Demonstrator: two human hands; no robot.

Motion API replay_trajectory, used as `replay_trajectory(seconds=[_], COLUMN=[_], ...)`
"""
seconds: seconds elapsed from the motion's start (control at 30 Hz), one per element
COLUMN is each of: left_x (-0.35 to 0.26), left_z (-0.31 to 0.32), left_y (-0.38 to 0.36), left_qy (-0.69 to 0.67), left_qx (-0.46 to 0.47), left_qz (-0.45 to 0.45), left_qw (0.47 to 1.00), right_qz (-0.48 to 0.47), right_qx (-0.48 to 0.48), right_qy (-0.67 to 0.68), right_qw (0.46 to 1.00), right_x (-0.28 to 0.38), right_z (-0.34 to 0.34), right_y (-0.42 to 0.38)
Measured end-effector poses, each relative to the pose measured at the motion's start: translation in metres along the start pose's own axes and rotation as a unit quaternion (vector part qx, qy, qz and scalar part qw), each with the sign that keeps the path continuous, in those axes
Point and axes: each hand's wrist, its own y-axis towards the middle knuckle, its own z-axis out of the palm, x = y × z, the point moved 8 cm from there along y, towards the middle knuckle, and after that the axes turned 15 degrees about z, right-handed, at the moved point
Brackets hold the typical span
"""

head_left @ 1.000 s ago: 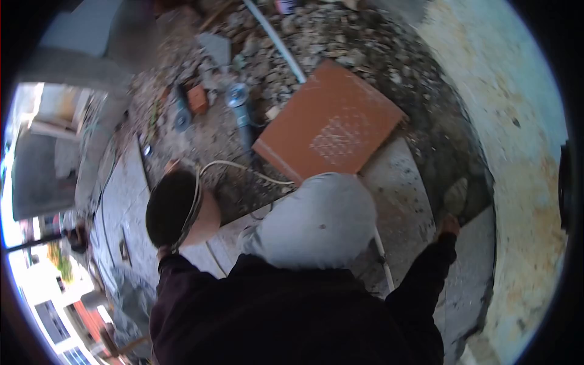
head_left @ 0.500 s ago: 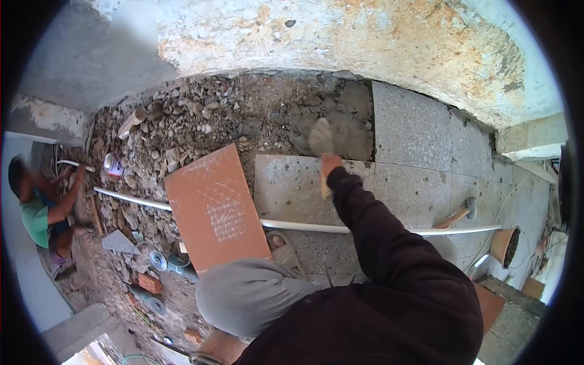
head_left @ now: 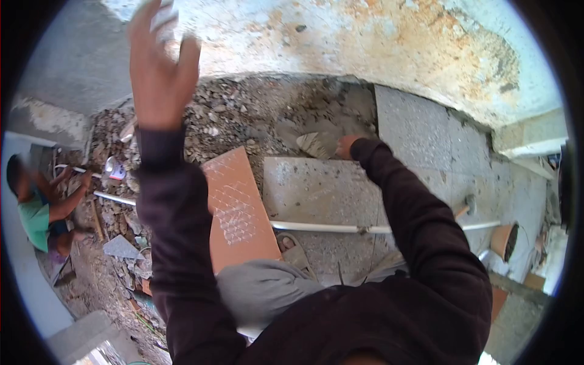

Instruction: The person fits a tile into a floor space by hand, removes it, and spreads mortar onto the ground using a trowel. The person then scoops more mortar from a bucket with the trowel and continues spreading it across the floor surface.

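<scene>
My left hand is raised in front of the wall, blurred, its fingers apart with nothing visible in them. Low over the floor, my right hand is closed around a trowel, whose handle is hidden by the fingers. The trowel's mortar-coated blade points left over wet grey mortar. Just below that hand lies a speckled grey floor tile. A terracotta-coloured board or tile with white scratch marks lies by my knee, partly covered by my left sleeve.
A white pipe runs across the floor. Rubble spreads along the wall. At the right are a hammer and a mortar-filled bucket. Another person crouches at the far left, hands on a pipe, near a white tub.
My left hand has come into view, raised at the upper left. The trowel blade has turned from pointing up to pointing left, and my right hand has moved slightly right.
</scene>
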Motion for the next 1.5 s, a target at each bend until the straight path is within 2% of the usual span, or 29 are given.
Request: replay_trajectory(seconds=[0.03,0.07,0.1,0.13,0.17,0.23,0.27,0.4,0.43,0.5,0.57,0.6,0.7,0.8,0.87,0.9,0.97,1.0,1.07,1.13,1.2,1.23,1.27,1.3,1.33,1.37,1.43,1.47,1.5], left_x=[0.014,0.007,0.011,0.014,0.014,0.025,0.039,0.058,0.060,0.059,0.058,0.058,0.048,0.048,0.075,0.071,0.048,0.035,0.000,-0.038,-0.069,-0.080,-0.098,-0.111,-0.139,-0.156,-0.200,-0.214,-0.225], left_z=[0.011,0.013,0.011,0.016,0.022,0.039,0.050,0.085,0.090,0.097,0.103,0.106,0.101,0.100,0.105,0.101,0.096,0.095,0.101,0.111,0.121,0.130,0.143,0.159,0.162,0.176,0.197,0.210,0.226], left_y=[0.019,0.036,0.040,0.032,0.021,0.002,-0.008,-0.026,-0.026,-0.026,-0.026,-0.028,-0.021,-0.016,-0.019,-0.015,0.004,0.013,0.036,0.048,0.062,0.072,0.079,0.086,0.093,0.095,0.099,0.097,0.093], left_qy=[0.085,0.062,-0.108,-0.207,-0.298,-0.334,-0.341,-0.373,-0.429,-0.485,-0.463,-0.456,-0.532,-0.543,-0.460,-0.415,-0.392,-0.368,-0.350,-0.411,-0.343,-0.284,-0.250,-0.266,-0.222,-0.335,-0.326,-0.302,-0.284], left_qx=[0.023,-0.074,-0.220,-0.308,-0.410,-0.461,-0.453,-0.435,-0.438,-0.435,-0.423,-0.418,-0.378,-0.371,-0.367,-0.359,-0.347,-0.341,-0.304,-0.357,-0.259,-0.190,-0.133,-0.091,-0.093,-0.143,-0.080,-0.044,0.011], left_qz=[0.007,-0.013,-0.069,-0.130,-0.173,-0.225,-0.246,-0.269,-0.193,-0.123,-0.117,-0.117,-0.007,-0.066,-0.164,-0.139,-0.120,-0.112,-0.085,-0.122,-0.106,-0.084,-0.070,-0.070,-0.091,-0.138,-0.062,0.019,0.031], left_qw=[0.996,0.995,0.967,0.919,0.845,0.791,0.786,0.774,0.766,0.748,0.770,0.777,0.758,0.751,0.792,0.824,0.843,0.858,0.882,0.830,0.896,0.936,0.957,0.957,0.966,0.921,0.940,0.952,0.958], right_qz=[0.005,0.025,0.110,0.193,0.207,0.228,0.235,0.147,0.136,0.127,0.137,0.138,0.187,0.209,0.219,0.185,0.119,0.124,0.115,0.148,0.174,0.213,0.237,0.278,0.304,0.330,0.397,0.432,0.463], right_qx=[0.028,0.040,0.041,0.038,0.045,0.043,0.056,-0.020,-0.013,0.003,0.037,0.042,0.074,0.080,0.083,0.045,-0.072,-0.078,-0.247,-0.263,-0.263,-0.305,-0.253,-0.244,-0.241,-0.253,-0.255,-0.275,-0.292], right_qy=[-0.052,-0.049,-0.049,-0.056,-0.064,-0.104,-0.109,-0.005,-0.038,-0.068,-0.087,-0.084,-0.119,-0.156,-0.172,-0.199,-0.240,-0.234,-0.164,-0.092,0.008,0.046,0.130,0.172,0.215,0.217,0.322,0.325,0.328], right_qw=[0.998,0.998,0.992,0.979,0.975,0.967,0.964,0.989,0.990,0.990,0.986,0.986,0.972,0.962,0.957,0.961,0.961,0.961,0.948,0.949,0.949,0.927,0.929,0.913,0.896,0.883,0.821,0.795,0.770], right_x=[-0.024,-0.035,-0.054,-0.074,-0.084,-0.100,-0.095,-0.025,-0.007,0.009,0.006,-0.001,-0.056,-0.110,-0.138,-0.143,-0.147,-0.154,-0.147,-0.154,-0.185,-0.196,-0.215,-0.233,-0.254,-0.286,-0.346,-0.381,-0.420], right_z=[0.013,0.009,-0.018,-0.042,-0.049,-0.060,-0.066,-0.079,-0.079,-0.074,-0.075,-0.074,-0.069,-0.058,-0.053,-0.055,-0.060,-0.052,-0.069,-0.070,-0.054,-0.057,-0.051,-0.045,-0.040,-0.028,0.031,0.058,0.089], right_y=[-0.001,-0.020,-0.047,-0.067,-0.077,-0.087,-0.094,-0.075,-0.061,-0.049,-0.042,-0.044,-0.065,-0.081,-0.088,-0.090,-0.097,-0.101,-0.119,-0.136,-0.157,-0.192,-0.218,-0.259,-0.293,-0.325,-0.384,-0.415,-0.447])
